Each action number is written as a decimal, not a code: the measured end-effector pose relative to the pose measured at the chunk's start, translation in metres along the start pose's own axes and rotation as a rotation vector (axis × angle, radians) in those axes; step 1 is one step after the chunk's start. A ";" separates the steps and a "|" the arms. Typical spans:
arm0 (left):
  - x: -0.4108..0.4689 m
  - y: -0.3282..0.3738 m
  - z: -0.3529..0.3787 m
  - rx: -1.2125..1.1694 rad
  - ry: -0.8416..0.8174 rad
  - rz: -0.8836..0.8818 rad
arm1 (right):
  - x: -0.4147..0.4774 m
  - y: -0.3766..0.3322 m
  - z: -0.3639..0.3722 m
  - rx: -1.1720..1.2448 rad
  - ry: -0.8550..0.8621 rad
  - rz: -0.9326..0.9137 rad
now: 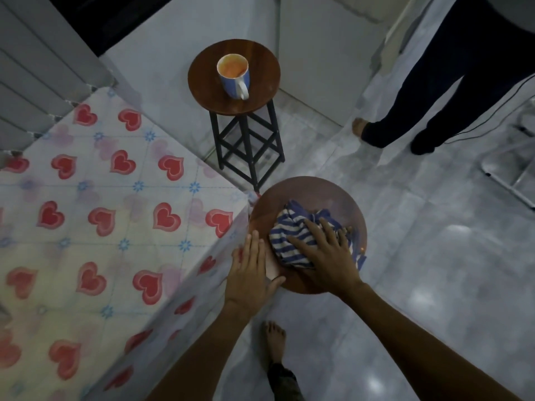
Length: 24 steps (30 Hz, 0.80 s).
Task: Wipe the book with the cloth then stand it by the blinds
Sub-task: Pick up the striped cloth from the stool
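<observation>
A blue and white striped cloth (292,235) lies bunched on a round wooden stool (307,192) in front of me. My right hand (327,253) presses flat on the cloth, fingers spread. Under the cloth lies the book (272,269), mostly hidden; only a pale corner at its left and a blue edge at the right show. My left hand (250,273) rests flat on the book's left edge, fingers straight. Grey vertical blinds (37,73) hang at the far left behind the table.
A table with a heart-patterned cover (95,215) fills the left. A second, taller stool (234,79) beyond carries a blue mug (234,76). Another person's legs (428,91) stand at the upper right. My bare foot (275,340) is on the tiled floor below.
</observation>
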<state>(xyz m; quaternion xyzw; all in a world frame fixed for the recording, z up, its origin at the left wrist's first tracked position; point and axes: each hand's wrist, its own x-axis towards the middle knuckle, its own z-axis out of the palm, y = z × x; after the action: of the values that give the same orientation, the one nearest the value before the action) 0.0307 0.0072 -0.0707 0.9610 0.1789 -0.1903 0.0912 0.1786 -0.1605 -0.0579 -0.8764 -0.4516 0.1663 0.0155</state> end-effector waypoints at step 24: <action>-0.132 -0.146 -0.132 -0.030 0.391 -0.300 | 0.054 -0.203 -0.189 0.874 0.325 -0.235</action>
<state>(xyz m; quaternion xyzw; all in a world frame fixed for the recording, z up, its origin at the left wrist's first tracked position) -0.0947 0.1328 0.0860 0.9407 0.3368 -0.0097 0.0399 0.1059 0.0261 0.1420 -0.7454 -0.4273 0.1987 0.4715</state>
